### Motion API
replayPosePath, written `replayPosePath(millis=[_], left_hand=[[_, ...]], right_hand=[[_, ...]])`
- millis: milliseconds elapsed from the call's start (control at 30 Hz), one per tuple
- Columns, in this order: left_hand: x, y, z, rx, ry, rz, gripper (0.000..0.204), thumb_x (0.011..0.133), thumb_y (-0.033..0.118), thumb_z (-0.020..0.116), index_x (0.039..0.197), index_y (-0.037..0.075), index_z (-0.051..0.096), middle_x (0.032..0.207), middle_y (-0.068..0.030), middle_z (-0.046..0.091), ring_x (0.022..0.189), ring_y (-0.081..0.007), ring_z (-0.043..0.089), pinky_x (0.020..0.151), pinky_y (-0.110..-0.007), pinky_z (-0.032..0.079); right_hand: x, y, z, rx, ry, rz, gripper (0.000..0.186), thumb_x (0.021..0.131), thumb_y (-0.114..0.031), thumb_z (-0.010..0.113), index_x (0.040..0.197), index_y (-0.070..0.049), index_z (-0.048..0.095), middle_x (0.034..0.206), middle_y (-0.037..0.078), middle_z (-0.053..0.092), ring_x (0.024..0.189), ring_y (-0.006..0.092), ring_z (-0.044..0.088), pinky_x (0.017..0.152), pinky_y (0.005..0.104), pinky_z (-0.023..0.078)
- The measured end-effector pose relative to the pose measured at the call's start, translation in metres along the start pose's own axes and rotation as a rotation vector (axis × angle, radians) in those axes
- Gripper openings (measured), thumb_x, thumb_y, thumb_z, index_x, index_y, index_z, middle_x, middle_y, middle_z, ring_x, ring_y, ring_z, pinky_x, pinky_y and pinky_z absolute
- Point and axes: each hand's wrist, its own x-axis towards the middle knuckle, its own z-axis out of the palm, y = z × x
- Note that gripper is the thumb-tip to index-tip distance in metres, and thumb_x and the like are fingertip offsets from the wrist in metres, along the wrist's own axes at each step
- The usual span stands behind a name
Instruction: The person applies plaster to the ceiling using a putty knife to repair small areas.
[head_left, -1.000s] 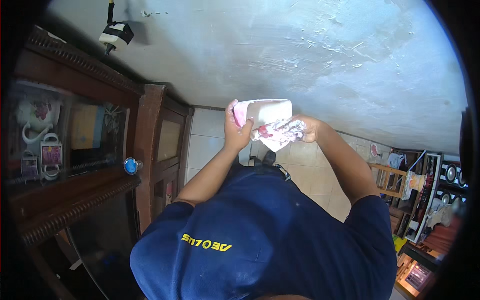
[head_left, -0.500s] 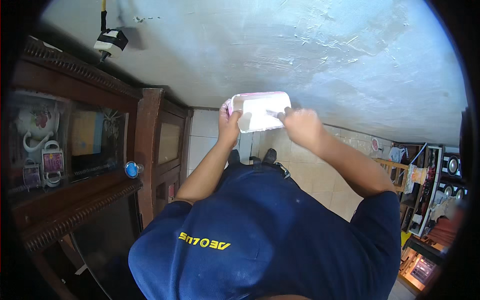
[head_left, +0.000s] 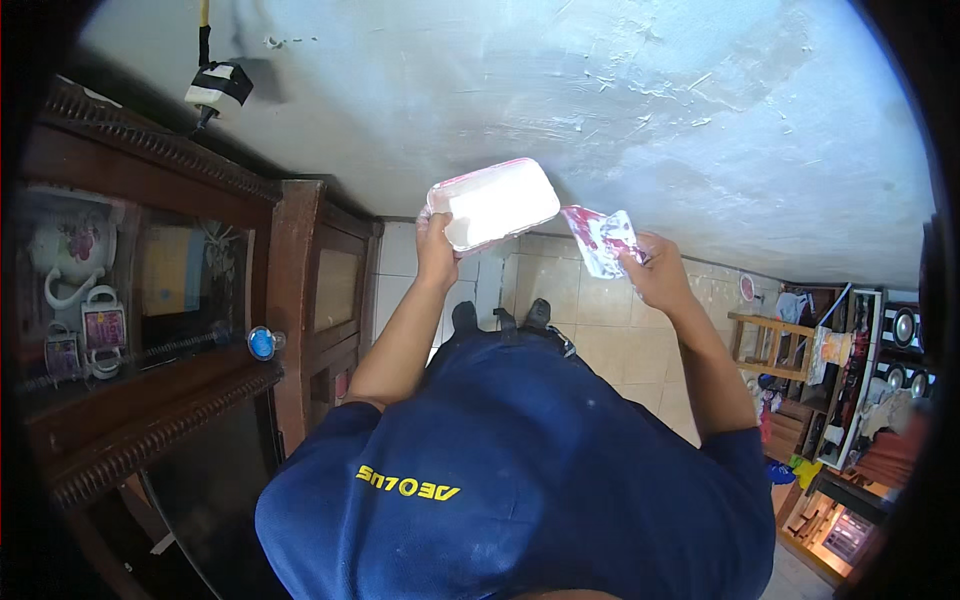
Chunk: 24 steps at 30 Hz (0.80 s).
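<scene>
My left hand [head_left: 437, 250] grips a shallow rectangular plastic tub [head_left: 500, 207] by its near left edge, thumb over the rim. White paste coats the inside of the tub, and pinkish streaks show along its rim. Off to the right of the tub, my right hand [head_left: 660, 275] pinches a flat scraper [head_left: 603, 240], red and smeared with white paste. The scraper's tip lies close to the tub's right edge. Both are held in front of the wall [head_left: 640, 90], which carries rough white patches and ridges.
A dark wooden cabinet [head_left: 300, 260] with glass panes lines the left side, a blue round object [head_left: 263, 343] at its edge. On the wall at upper left hangs a taped socket [head_left: 218, 88] on a cord. A wooden rack [head_left: 770, 345] and speakers [head_left: 903, 328] stand at right.
My right hand has drawn the scraper out of the tub and moved right and slightly down. The tub has shifted a little left and up, tilting in my left hand.
</scene>
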Motion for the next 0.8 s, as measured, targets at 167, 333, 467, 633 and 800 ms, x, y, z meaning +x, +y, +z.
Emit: replayPosePath(millis=[167, 333, 467, 633, 800], left_hand=[[0.001, -0.001, -0.001, 0.033, -0.063, 0.023, 0.042, 0.083, 0.011, 0.050, 0.124, 0.003, 0.047, 0.108, -0.0091, 0.059, 0.095, -0.0182, 0.061, 0.078, -0.032, 0.054], [0.010, -0.011, -0.015, 0.130, -0.129, 0.127, 0.048, 0.081, 0.007, 0.051, 0.129, 0.002, 0.044, 0.117, -0.0109, 0.055, 0.107, -0.0198, 0.055, 0.093, -0.034, 0.046], [0.001, -0.004, -0.008, 0.207, -0.202, 0.146, 0.052, 0.081, 0.004, 0.052, 0.132, 0.001, 0.042, 0.121, -0.0117, 0.054, 0.111, -0.0202, 0.053, 0.097, -0.033, 0.043], [-0.001, -0.007, -0.012, 0.220, -0.237, 0.150, 0.053, 0.081, 0.005, 0.053, 0.132, 0.000, 0.041, 0.123, -0.0119, 0.054, 0.112, -0.0193, 0.053, 0.098, -0.033, 0.042], [-0.008, -0.006, -0.015, 0.188, -0.256, 0.165, 0.056, 0.081, 0.004, 0.054, 0.135, -0.001, 0.039, 0.124, -0.0130, 0.053, 0.114, -0.0198, 0.052, 0.099, -0.034, 0.041]], right_hand=[[-0.007, 0.018, 0.020, 0.602, 0.180, 0.298, 0.015, 0.087, -0.007, 0.062, 0.096, 0.003, 0.068, 0.081, 0.004, 0.068, 0.071, 0.0056, 0.055, 0.063, 0.0266, 0.045], [0.004, -0.023, -0.021, 0.060, 0.082, 0.027, 0.015, 0.085, -0.008, 0.062, 0.098, -0.003, 0.068, 0.073, 0.011, 0.062, 0.065, 0.0185, 0.057, 0.063, 0.0329, 0.046], [0.032, -0.068, -0.035, -0.265, -0.040, -0.239, 0.013, 0.084, -0.014, 0.063, 0.091, -0.005, 0.069, 0.082, 0.014, 0.063, 0.081, 0.0321, 0.060, 0.073, 0.0423, 0.048], [0.055, -0.092, 0.003, -0.463, -0.293, -0.267, 0.018, 0.085, -0.019, 0.062, 0.095, -0.007, 0.071, 0.090, 0.014, 0.067, 0.092, 0.0343, 0.063, 0.082, 0.0457, 0.050], [0.066, -0.078, 0.028, -0.310, -0.439, -0.191, 0.019, 0.082, -0.016, 0.064, 0.095, -0.004, 0.070, 0.095, 0.018, 0.067, 0.090, 0.0383, 0.063, 0.079, 0.0466, 0.050]])
